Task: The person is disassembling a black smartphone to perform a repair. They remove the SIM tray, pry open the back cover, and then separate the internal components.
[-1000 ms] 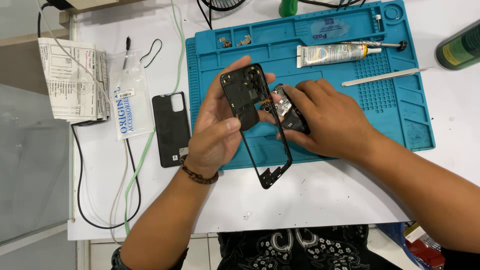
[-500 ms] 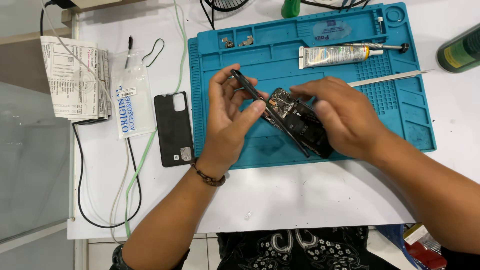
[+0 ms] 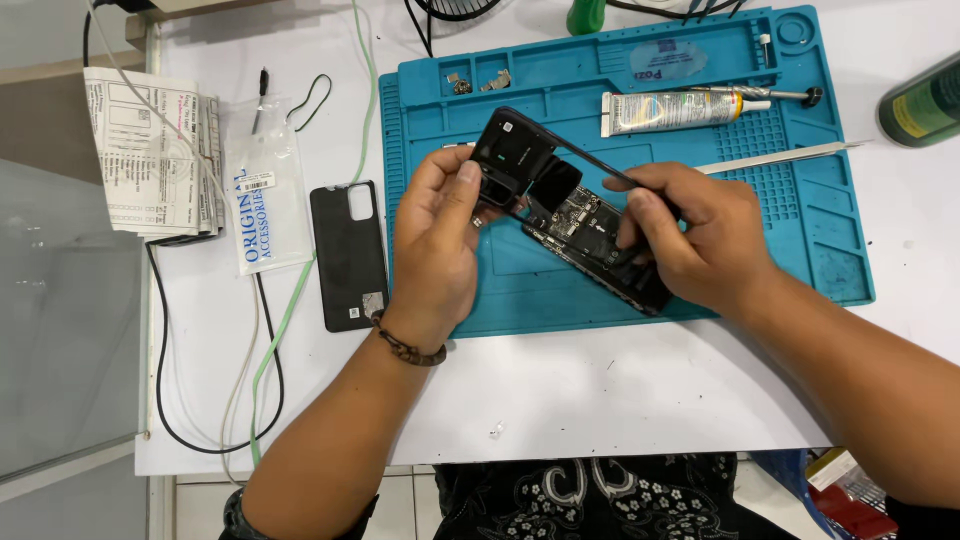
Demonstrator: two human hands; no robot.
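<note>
1. Your white table (image 3: 560, 400) fills the view, with a glass-topped surface (image 3: 60, 330) at its nine o'clock edge and pale floor tiles below the near edge.
2. The blue repair mat (image 3: 800, 230) covers the table's upper right, and both of your hands work over its middle.
3. Your right hand (image 3: 700, 240) is closed around the opened phone (image 3: 590, 235), fingers over its lower end; the phone lies tilted, its exposed circuit board facing up, its top end toward ten o'clock.
4. Your left hand (image 3: 440, 245) pinches the black frame piece (image 3: 515, 155) between thumb and fingers, at ten o'clock from the phone and touching it; a thin black edge runs from that piece toward your right hand.
5. A black back cover (image 3: 347, 255) lies flat on the table at nine o'clock from your left hand, just off the mat.
6. A clear accessory bag (image 3: 265, 195) and a folded printed paper (image 3: 150, 150) lie further toward nine o'clock, with cables looping around them.
7. A glue tube (image 3: 670, 108) lies on the mat at twelve o'clock from your right hand, and a thin metal pry strip (image 3: 780, 157) lies at one o'clock.
8. The mat's small top compartments at eleven o'clock hold a few small metal parts (image 3: 480, 83).
9. A dark green bottle (image 3: 925, 105) lies at the table's two o'clock edge.
</note>
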